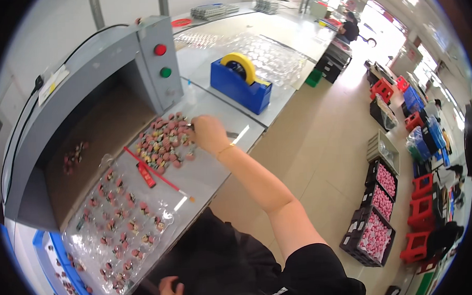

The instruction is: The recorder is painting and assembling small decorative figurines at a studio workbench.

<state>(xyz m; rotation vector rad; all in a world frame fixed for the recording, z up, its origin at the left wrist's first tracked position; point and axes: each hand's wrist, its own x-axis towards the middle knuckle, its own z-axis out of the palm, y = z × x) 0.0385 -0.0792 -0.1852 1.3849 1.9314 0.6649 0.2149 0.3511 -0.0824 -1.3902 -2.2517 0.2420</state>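
My right hand (209, 134) reaches over the far edge of a heap of small pink-and-black figures (165, 142) on the grey table. Its fingers are pinched around something dark and thin, mostly hidden by the hand. Low in the picture, my left hand (171, 292) rests by my dark clothing, fingers loosely apart and holding nothing that shows. A clear plastic tray (100, 217) with similar figures spread across its pockets lies at the left. Between heap and tray are a thin red stick (161, 176) and a small red-handled item (146, 175).
A grey arched machine (164, 90) with red and green buttons stands behind, some figures inside its opening. A blue tape dispenser (242, 90) sits beyond my right hand. Blue-rimmed tray (60, 247) at lower left. Black crates (361, 239) of pink pieces stand on the floor.
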